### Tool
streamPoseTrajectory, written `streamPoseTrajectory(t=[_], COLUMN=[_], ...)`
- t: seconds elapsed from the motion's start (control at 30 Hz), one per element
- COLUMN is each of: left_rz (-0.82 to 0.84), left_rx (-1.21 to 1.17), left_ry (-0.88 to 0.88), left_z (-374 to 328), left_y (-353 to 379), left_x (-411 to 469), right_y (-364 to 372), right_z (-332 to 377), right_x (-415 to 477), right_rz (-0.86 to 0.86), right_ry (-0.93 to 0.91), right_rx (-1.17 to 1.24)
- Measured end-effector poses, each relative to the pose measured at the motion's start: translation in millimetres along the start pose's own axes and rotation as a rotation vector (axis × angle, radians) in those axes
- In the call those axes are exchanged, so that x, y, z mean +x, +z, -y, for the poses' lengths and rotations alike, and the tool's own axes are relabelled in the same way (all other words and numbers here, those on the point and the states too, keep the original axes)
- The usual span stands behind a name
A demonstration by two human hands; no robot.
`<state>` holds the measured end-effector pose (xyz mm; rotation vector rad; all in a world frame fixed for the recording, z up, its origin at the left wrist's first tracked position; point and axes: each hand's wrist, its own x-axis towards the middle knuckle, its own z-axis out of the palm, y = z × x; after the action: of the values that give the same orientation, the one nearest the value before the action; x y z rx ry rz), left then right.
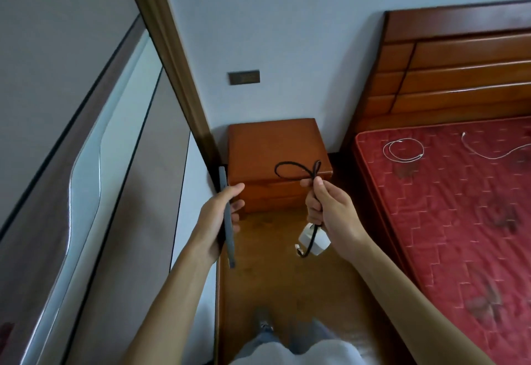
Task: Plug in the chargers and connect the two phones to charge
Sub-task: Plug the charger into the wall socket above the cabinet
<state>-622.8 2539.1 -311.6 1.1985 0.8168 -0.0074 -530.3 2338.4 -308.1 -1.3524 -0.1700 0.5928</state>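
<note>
My left hand grips a dark grey phone edge-on, held upright in front of the bedside table. My right hand pinches a black cable that loops above the fingers. Below that hand a white charger plug dangles on the cable, with the cable's free end beside it. A dark wall socket sits on the wall above the table. Two white cables, one coiled and one loose, lie on the red mattress. No second phone is visible.
A wooden bedside table stands in the corner between a wardrobe with sliding panels on the left and a bed with a wooden headboard and red mattress on the right. Wooden floor runs between them.
</note>
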Motion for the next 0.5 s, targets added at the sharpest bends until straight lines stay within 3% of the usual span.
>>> streamPoseTrajectory(t=[0.23,0.5], left_rz=[0.011,-0.067], left_rx=[0.224,0.292], left_ry=[-0.011,0.053], left_z=[-38,-78], left_y=[13,55], left_x=[108,257], right_y=[-11,-41], right_z=[9,11], right_x=[119,277], right_rz=[-0.024,-0.044], right_ry=[0.027,0.136], right_rx=[0.04,0.072])
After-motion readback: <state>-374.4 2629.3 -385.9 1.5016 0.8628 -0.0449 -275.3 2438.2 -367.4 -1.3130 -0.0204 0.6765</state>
